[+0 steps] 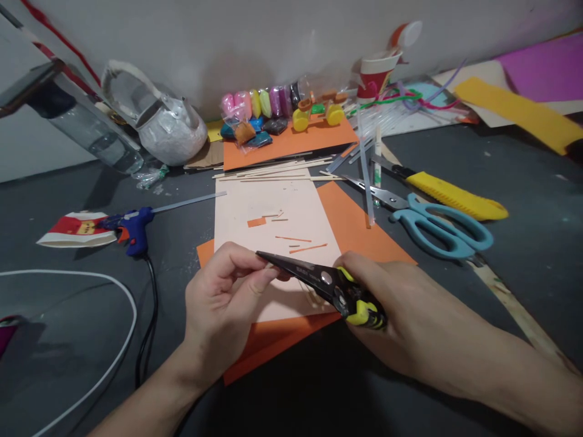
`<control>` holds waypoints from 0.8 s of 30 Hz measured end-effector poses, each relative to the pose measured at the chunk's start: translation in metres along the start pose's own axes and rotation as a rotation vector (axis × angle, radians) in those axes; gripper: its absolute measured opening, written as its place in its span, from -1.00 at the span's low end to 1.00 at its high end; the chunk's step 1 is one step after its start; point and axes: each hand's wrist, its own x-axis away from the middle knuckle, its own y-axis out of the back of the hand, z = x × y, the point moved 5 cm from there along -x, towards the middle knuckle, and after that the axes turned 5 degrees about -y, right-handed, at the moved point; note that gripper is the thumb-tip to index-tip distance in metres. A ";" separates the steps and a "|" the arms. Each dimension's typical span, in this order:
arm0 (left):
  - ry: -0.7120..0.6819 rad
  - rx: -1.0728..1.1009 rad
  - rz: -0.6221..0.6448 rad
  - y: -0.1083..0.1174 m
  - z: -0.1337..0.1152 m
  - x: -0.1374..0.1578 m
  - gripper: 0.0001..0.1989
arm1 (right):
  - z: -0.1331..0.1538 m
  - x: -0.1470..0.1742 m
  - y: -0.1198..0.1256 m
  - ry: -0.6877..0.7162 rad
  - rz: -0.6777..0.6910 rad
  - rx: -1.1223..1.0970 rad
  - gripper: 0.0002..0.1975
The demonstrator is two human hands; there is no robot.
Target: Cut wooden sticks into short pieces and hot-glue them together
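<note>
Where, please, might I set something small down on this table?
Bare dark table shows to the right of the teal scissors and wooden strip; another patch lies between the yellow cutter and yellow sheet. The back is crowded with clay packs and wooden sticks, the middle with the left hand and right hand, holding black scissors.

Over my remote feed, the black scissors (327, 279) show dark metal blades with a soft sheen and plastic grips. I read the blue-handled scissors (421, 206) as shiny steel with smooth plastic, and the knife (455, 193) as hard plastic. The pale sheet (255, 197) is matt paper; the thin sticks (282, 179), plain wood. I note translucent plastic in the glue stick (367, 182), a rough, lumpy teapot (170, 130) and glossy film around the packets (264, 103).
</note>
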 end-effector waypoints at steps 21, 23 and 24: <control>-0.131 -0.089 0.040 0.002 -0.003 -0.001 -0.77 | 0.002 -0.002 0.001 -0.014 0.050 -0.064 -0.84; -0.108 -0.050 0.053 0.001 -0.003 -0.001 -0.75 | 0.001 -0.001 0.001 -0.027 0.036 -0.021 -0.83; -0.095 -0.025 0.054 0.000 -0.003 0.000 -0.74 | 0.000 -0.002 0.001 -0.032 0.026 -0.005 -0.84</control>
